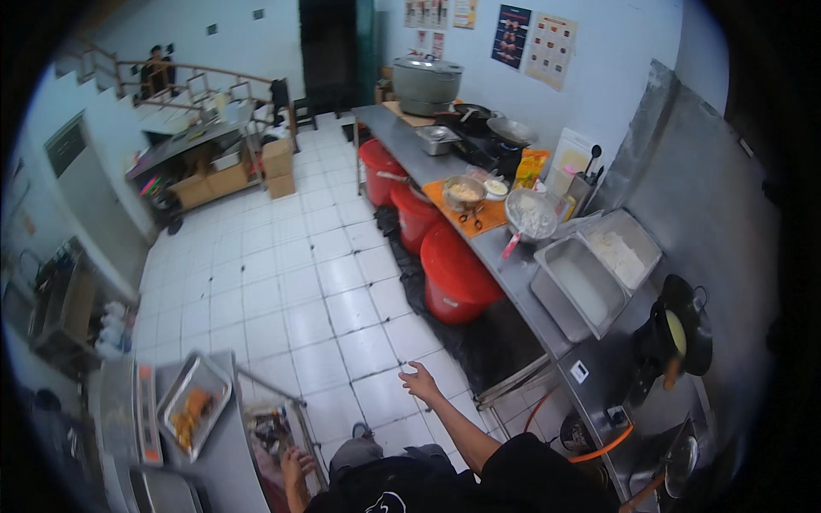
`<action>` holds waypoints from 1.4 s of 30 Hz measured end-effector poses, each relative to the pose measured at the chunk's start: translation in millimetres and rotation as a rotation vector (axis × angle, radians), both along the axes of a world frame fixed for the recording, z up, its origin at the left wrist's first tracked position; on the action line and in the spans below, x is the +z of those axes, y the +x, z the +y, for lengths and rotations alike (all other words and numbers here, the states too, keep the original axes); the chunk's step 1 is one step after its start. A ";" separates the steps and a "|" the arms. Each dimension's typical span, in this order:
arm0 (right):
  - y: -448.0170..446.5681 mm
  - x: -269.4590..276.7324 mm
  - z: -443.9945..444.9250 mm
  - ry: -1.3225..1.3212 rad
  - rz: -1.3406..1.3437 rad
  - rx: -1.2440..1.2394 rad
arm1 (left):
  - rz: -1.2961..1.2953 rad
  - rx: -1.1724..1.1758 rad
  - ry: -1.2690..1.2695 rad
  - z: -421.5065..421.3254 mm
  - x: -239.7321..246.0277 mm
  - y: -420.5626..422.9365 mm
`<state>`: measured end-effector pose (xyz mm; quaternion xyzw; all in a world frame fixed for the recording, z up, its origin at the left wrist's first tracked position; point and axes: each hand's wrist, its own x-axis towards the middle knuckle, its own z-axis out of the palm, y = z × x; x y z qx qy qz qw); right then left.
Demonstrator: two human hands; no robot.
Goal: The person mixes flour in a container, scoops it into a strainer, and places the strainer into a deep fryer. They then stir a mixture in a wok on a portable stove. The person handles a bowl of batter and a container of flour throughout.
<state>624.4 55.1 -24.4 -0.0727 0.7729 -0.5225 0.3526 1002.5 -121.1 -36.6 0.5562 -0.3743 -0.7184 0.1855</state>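
My right hand point(420, 383) reaches out over the white tiled floor point(346, 320), fingers spread and holding nothing. Low in the view is my left hand point(297, 463), its fingers loosely curled apart, beside the edge of a steel table point(221, 436). On that table a metal tray point(217, 405) carries golden-brown fried food point(192, 413). To my right a long steel counter point(516, 269) bears a deep steel pan of pale liquid point(580, 288) and another pan of white flour point(619, 256). Neither hand touches these things.
Red lidded bins point(458, 276) stand under the counter. A wok with a wooden-handled tool point(670, 333) and an orange hose point(603, 452) are at right. Farther along are a flour strainer point(531, 215), an orange board point(442, 192) and a large pot point(428, 83). A person point(157, 70) is by the stairs.
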 end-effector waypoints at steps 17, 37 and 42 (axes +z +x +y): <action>-477.0 59.6 -177.2 -0.507 -0.084 -0.883 | 0.179 -1.044 -0.276 -230.5 141.5 -691.0; -591.9 166.9 -282.5 -0.770 -0.098 -1.556 | 0.945 -1.864 -1.235 -228.3 128.0 -1082.7; -614.2 179.3 -263.8 -0.776 0.164 -1.720 | 1.128 -1.793 -1.234 -198.5 119.7 -1122.0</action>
